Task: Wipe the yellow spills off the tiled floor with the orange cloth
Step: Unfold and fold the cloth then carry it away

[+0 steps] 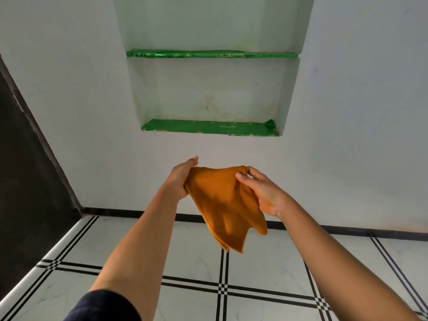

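Left grip and right grip hold the orange cloth aloft.

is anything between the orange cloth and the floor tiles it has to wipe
Nothing visible. The orange cloth hangs in the air, held by the left hand and right hand, with only open space down to the tiled floor. No yellow spills show.

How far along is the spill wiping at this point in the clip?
Done: the orange cloth is picked up, held by the left hand and right hand before the wall. In hand: it hangs in the air, clear of the tiled floor. Left: cannot tell; the floor in view shows no yellow spills, whether wiped or out of frame.
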### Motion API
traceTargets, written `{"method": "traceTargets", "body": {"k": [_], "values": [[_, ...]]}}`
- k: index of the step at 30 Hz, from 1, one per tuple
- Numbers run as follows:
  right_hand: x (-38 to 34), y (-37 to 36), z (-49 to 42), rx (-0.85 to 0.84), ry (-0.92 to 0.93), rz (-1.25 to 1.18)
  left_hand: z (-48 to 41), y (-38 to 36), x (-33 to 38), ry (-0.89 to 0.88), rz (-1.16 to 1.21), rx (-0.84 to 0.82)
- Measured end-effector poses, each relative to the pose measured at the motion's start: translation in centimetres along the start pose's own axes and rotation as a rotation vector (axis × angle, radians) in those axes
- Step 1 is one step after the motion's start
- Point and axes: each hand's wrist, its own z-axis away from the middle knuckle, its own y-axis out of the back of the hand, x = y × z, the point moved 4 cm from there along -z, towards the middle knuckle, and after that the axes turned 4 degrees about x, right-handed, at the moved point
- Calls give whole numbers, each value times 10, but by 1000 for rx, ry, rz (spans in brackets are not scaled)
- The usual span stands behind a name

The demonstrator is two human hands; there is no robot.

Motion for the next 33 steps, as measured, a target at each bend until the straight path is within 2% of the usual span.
{"method": "traceTargets", "body": {"k": [3,5,8,11,16,22,28,33], "values": [[-12,-5,-7,27,-6,-70,0,-4,-17,129,268,-66],[-21,-9,-12,44,1,-119,3,-14,-36,240,433,-239],[-28,-13,-19,58,5,-156,13,-26,-62,318,414,-471],[-29,-15,-23,63,-9,-180,20,-32,-70,271,428,-534],[-25,-14,-23,-7,3,-157,21,-34,-62,133,292,-435],[-27,-12,-16,-105,-15,-61,14,-34,-67,281,66,-474],[-27,4,-14,-50,-45,-44,12,-27,-52,172,245,-281],[-34,19,-13,63,-30,47,12,-15,-24,-59,287,-251]]}}
